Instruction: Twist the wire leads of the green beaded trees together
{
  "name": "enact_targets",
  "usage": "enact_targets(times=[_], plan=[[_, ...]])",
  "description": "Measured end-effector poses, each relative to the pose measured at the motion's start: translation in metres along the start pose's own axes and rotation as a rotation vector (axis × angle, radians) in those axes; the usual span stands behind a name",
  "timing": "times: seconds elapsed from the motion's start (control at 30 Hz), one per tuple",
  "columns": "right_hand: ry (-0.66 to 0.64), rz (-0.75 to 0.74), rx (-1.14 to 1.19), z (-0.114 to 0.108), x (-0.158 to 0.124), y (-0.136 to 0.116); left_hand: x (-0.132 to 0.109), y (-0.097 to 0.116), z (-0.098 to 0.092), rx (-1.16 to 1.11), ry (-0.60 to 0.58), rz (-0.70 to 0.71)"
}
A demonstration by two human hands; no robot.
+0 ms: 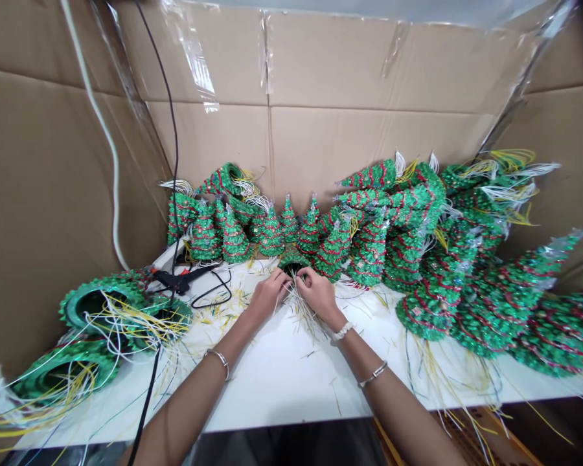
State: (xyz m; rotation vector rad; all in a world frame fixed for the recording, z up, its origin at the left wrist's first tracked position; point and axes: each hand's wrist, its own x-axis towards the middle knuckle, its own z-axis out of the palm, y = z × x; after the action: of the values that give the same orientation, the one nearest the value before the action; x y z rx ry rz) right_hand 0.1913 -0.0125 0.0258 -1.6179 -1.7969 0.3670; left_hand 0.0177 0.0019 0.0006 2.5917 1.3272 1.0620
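Wires [300,304] being sorted, it seems, at the open end of a small tree [290,259]
Left hand [269,291] and right hand [319,295] curl into pinches on them, the tree just beyond; the next move calls for a delicate grip

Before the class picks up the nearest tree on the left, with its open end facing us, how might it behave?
The tree looks hollow, so it is probably light for its size. Its round shape suggests it could roll if pushed. The thin wires spilling out look floppy and may snag.
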Motion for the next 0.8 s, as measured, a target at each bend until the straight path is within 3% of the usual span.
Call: enact_targets(times=[0.3, 0.63, 0.8], plan=[[-0.087, 0.022, -0.148, -0.004, 0.0, -0.004, -0.002, -0.003, 0.003, -0.055, -0.096, -0.032], [-0.06, 0.017, -0.151, 0.0, 0.001, -0.003, 0.004, 0.008, 0.01, -0.001, -0.054, -0.233], [-0.054, 0.028, -0.134, 0.001, 0.0, -0.003, 0.002, 0.003, 0.012, -0.153, 0.005, -0.276]])
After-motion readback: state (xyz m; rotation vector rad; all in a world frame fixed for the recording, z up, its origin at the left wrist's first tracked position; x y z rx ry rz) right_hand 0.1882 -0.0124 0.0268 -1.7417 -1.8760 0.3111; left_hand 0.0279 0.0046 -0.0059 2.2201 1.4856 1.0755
